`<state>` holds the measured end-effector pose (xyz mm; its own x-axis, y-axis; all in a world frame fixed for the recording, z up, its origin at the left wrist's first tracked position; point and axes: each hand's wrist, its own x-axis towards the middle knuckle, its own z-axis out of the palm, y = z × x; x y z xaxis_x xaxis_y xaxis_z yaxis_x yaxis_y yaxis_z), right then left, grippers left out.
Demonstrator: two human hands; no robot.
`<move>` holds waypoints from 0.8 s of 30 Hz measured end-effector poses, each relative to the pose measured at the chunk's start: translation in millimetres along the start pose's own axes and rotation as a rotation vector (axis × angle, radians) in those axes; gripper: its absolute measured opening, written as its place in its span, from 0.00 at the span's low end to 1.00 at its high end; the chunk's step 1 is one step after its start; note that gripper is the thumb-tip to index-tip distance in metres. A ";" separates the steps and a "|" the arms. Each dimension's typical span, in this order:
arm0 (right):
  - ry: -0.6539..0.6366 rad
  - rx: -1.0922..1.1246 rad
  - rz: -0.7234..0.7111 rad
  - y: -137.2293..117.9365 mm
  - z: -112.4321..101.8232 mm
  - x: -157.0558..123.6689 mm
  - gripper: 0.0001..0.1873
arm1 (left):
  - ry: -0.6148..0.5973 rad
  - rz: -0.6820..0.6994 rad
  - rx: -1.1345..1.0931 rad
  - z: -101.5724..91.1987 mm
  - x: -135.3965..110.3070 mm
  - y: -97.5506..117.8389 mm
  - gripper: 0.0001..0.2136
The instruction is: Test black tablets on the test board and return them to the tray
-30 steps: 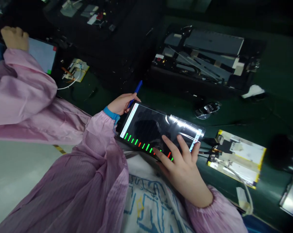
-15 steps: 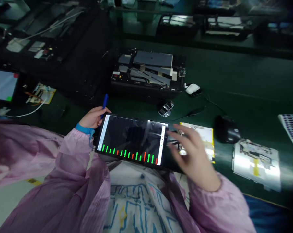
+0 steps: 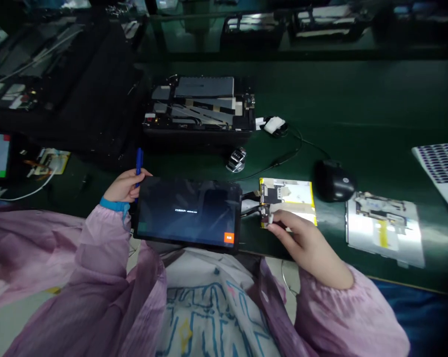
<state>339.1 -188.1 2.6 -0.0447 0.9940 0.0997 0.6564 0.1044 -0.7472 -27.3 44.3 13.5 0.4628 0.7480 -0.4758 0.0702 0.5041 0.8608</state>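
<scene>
My left hand [image 3: 125,187] is closed around a blue pen [image 3: 139,161], which points up. The same hand grips the left edge of a black display panel [image 3: 189,213]. White text and an orange-red box show on its dark screen. Dark flat cables [image 3: 251,202] run from the panel's right side to a battery with a circuit board [image 3: 293,191], edged in yellow tape. At that board's lower left corner my right hand [image 3: 302,238] pinches thumb and finger together. Something small and whitish shows at the fingertips, too small to name.
Behind the panel lies a stack of opened device housings [image 3: 199,106]. A metal stamp [image 3: 236,159], a cable with a white tag [image 3: 274,125] and a black mouse [image 3: 333,181] sit farther right. Beyond are a silver plate [image 3: 385,228] and a label sheet [image 3: 441,163].
The panel's screen has gone from green and red bars to dark with text and an orange-red box. My right hand has moved from the panel's right edge onto the board and pinched. The view has shifted.
</scene>
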 end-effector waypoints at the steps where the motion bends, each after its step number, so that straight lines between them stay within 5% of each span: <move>1: 0.006 0.017 0.010 -3.4 1.9 -0.3 0.09 | -0.007 0.000 0.001 -0.5 0.2 0.6 0.14; 6: 0.065 0.047 0.012 -13.1 24.3 2.2 0.11 | -0.026 0.015 0.025 -3.1 3.4 3.6 0.15; 12: 0.118 -0.280 0.073 -11.7 37.1 5.0 0.15 | -0.088 -0.004 0.047 -5.7 6.9 6.8 0.13; 18: 0.118 -0.368 -0.027 -5.4 37.3 6.7 0.16 | 0.051 -0.049 0.066 2.7 3.6 9.1 0.04; 24: 0.129 -0.421 -0.062 -3.7 40.5 7.8 0.16 | 0.067 -0.032 0.041 5.7 4.6 8.4 0.10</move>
<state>305.8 -179.4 -20.5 -0.0166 0.9713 0.2371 0.9063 0.1148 -0.4068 -19.5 49.4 19.6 0.3992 0.7600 -0.5129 0.1206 0.5110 0.8511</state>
